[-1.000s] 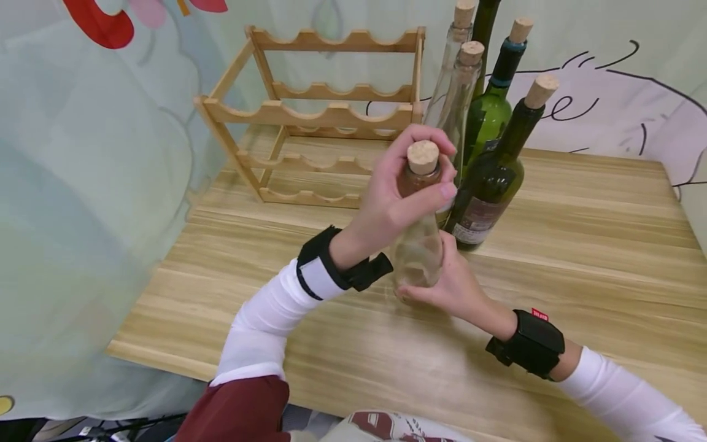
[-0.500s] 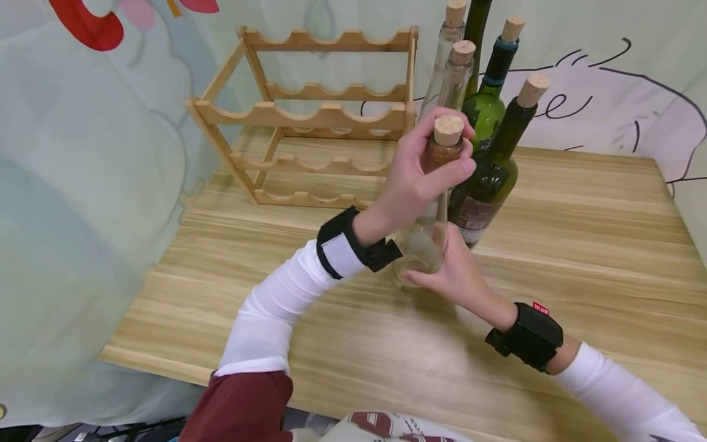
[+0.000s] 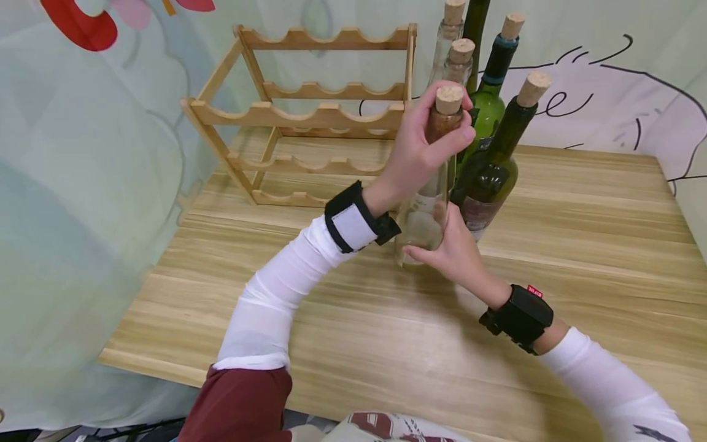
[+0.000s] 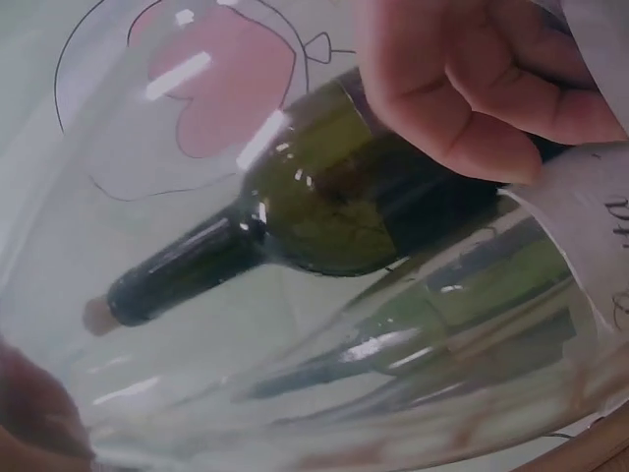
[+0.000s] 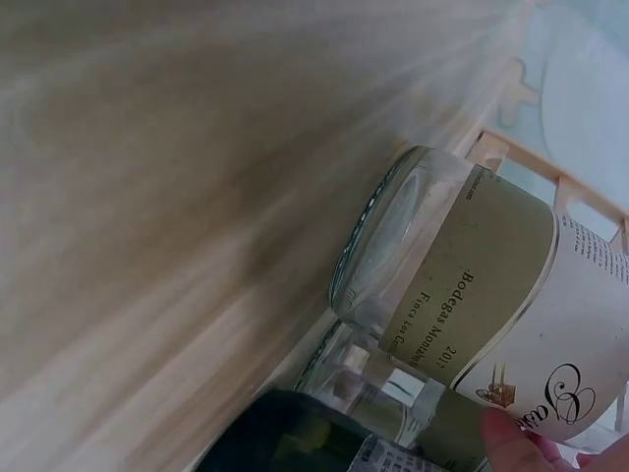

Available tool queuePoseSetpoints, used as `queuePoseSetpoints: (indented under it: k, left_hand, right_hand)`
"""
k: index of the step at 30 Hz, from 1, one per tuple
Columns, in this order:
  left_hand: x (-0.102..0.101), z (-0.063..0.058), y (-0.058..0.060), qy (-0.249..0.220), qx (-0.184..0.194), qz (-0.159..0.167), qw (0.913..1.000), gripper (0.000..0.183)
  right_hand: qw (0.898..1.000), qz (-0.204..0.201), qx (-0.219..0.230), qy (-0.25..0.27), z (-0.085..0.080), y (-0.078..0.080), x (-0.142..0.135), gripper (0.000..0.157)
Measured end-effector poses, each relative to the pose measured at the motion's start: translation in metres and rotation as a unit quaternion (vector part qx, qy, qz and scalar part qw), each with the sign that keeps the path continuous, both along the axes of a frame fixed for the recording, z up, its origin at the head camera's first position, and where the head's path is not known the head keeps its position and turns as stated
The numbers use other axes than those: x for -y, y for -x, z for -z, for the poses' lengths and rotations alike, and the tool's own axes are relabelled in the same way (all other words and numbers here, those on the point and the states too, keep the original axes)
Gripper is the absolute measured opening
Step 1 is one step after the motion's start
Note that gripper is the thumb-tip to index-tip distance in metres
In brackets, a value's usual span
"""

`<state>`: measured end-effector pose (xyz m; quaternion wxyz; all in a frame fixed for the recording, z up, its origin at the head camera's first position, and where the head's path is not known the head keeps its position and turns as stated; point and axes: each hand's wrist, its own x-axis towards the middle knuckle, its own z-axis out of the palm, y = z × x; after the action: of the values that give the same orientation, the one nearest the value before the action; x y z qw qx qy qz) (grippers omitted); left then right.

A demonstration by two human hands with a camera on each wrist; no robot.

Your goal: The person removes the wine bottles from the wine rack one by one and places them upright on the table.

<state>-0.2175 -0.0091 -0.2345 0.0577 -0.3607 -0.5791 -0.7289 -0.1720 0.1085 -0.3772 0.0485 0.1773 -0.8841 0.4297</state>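
A clear glass wine bottle [image 3: 424, 215] with a cork [image 3: 450, 99] stands between both hands in the head view. My left hand [image 3: 405, 150] curls its fingers and thumb round the neck just below the cork. Lower down, my right hand [image 3: 458, 245] holds the body near the base, thumb across the front. The right wrist view shows the cream and olive label [image 5: 531, 305], with a fingertip on it and the base close over the table. Right beside this bottle stands a dark green wine bottle [image 3: 494, 175], corked, its lower part partly behind my right hand.
A wooden wine rack [image 3: 326, 116] with scalloped rails stands at the back left. More corked bottles, among them a clear bottle [image 3: 458, 61] and a green bottle [image 3: 488, 101], cluster behind the hands. A printed curtain [image 3: 596, 116] hangs behind the wooden table [image 3: 580, 245].
Both hands have carried the clear bottle away from the body, toward the back of the table and the other bottles; its top has also shifted right. The grip on it stays the same.
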Motion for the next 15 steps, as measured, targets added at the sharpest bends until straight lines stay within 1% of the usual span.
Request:
queuePoseSetpoints:
  k: [6, 12, 15]
  left_hand:
    - [0.000, 0.002, 0.007, 0.009, -0.012, -0.011, 0.9998, 0.024]
    - [-0.002, 0.002, 0.013, 0.016, -0.022, -0.022, 0.9994, 0.025]
    - [-0.002, 0.003, 0.015, 0.019, -0.024, -0.020, 0.9993, 0.031]
  right_hand:
    - [1.000, 0.005, 0.013, -0.007, -0.001, 0.004, 0.001, 0.082]
    - [1.000, 0.008, 0.011, -0.004, -0.001, 0.008, 0.001, 0.088]
    - [1.000, 0.008, 0.006, -0.010, -0.002, 0.010, -0.002, 0.089]
